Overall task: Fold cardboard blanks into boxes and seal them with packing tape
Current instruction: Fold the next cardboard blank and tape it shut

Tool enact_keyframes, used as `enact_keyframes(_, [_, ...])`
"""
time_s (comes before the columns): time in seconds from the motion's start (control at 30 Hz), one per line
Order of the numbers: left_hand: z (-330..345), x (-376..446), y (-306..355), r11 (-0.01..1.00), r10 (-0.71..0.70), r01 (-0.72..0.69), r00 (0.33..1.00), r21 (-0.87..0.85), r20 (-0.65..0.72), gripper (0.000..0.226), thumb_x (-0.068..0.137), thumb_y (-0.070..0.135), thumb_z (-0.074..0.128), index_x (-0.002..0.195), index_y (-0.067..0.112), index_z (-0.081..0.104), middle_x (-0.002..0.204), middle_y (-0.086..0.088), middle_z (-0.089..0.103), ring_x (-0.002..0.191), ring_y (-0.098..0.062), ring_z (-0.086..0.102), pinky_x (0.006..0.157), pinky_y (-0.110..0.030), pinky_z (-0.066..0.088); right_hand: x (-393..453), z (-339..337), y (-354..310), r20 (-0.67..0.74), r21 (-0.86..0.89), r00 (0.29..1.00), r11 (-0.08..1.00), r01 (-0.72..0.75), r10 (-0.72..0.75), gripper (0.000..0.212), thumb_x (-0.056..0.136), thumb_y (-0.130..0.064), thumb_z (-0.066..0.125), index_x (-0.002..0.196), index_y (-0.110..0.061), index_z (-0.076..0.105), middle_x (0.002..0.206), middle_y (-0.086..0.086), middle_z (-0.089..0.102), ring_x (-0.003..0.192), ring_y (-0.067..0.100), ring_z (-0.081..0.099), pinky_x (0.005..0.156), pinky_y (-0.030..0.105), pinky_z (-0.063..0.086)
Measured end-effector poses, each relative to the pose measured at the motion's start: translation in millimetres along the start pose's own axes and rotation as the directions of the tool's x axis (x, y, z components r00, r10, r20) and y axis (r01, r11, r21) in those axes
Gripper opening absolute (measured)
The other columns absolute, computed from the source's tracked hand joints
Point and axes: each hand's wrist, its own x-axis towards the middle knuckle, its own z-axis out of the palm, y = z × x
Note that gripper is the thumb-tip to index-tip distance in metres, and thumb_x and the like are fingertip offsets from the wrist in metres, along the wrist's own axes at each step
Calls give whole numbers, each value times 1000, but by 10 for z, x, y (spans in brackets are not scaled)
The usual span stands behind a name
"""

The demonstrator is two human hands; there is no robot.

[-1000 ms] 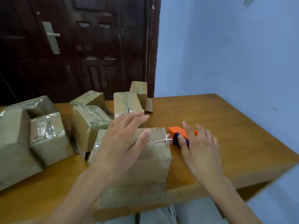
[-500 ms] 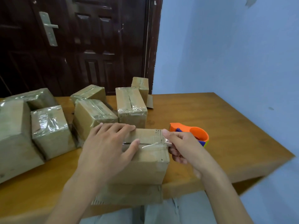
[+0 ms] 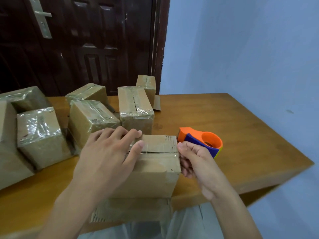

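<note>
Box under hand [image 3: 155, 171]: plain brown cardboard, clear glossy tape along the top seam, small dark marks near its right edge. Tape dispenser [image 3: 203, 140] toward the table's right edge: orange body, dark blue handle, a yellow-green strip below. Finished boxes [image 3: 93, 118] toward the left edge: brown, wrapped in shiny clear tape. Table [image 3: 241, 135]: warm orange-brown wood. Door [image 3: 86, 40]: dark brown. Wall [image 3: 241, 49]: pale blue.

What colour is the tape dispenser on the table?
Mostly orange with a dark blue part and a yellow-green edge; the tape dispenser shows in the head view.
</note>
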Motion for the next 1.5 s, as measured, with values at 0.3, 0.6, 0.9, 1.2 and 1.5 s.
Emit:
enact_keyframes(0.3, [-22, 14, 55, 999, -19, 18, 999, 28, 45, 62, 103, 67, 10, 139, 42, 54, 125, 16, 67, 121, -18, 60, 104, -44, 43, -16, 217, 238, -88, 201, 996, 979, 47, -30, 46, 92, -51, 56, 103, -11, 75, 91, 7, 78, 76, 21, 68, 60, 28, 50])
enact_keyframes(0.6, [-110, 43, 142, 997, -75, 73, 991, 30, 108, 63, 98, 75, 12, 134, 44, 53, 127, 14, 68, 122, -19, 60, 106, -47, 42, -37, 271, 468, -269, 36, 963, 999, -25, 34, 60, 79, -79, 56, 120, -36, 62, 105, -6, 73, 105, 18, 69, 92, 43, 57])
enact_keyframes(0.9, [-9, 166, 273, 994, -109, 109, 988, 8, 110, 67, 99, 72, 13, 159, 46, 25, 162, 19, 39, 151, -12, 31, 126, -42, 19, -224, 457, 34, 83, -836, 842, 422, 350, -533, 61, 110, -53, 16, 153, -28, 51, 163, -15, 41, 156, 4, 24, 127, 37, 22])
enact_keyframes(1.2, [-149, -14, -304, 772, -242, 333, 942, -542, 233, 71, 99, 49, 63, 161, 42, 30, 161, 16, 39, 136, -1, 36, 118, -34, 32, -20, 360, -126, 217, -873, 824, 273, 403, -524, 54, 110, -48, 25, 136, -30, 69, 148, -16, 58, 142, 3, 42, 115, 38, 42])
enact_keyframes(1.5, [59, 10, -185, 241, -262, 430, 892, -870, 368, 59, 100, 24, 69, 145, 53, 45, 128, 15, 52, 111, -12, 55, 84, -28, 49, 530, 183, -452, 172, -736, 985, 661, 144, -23, 73, 85, -65, 71, 150, -44, 45, 140, -8, 57, 125, 10, 54, 98, 29, 44])
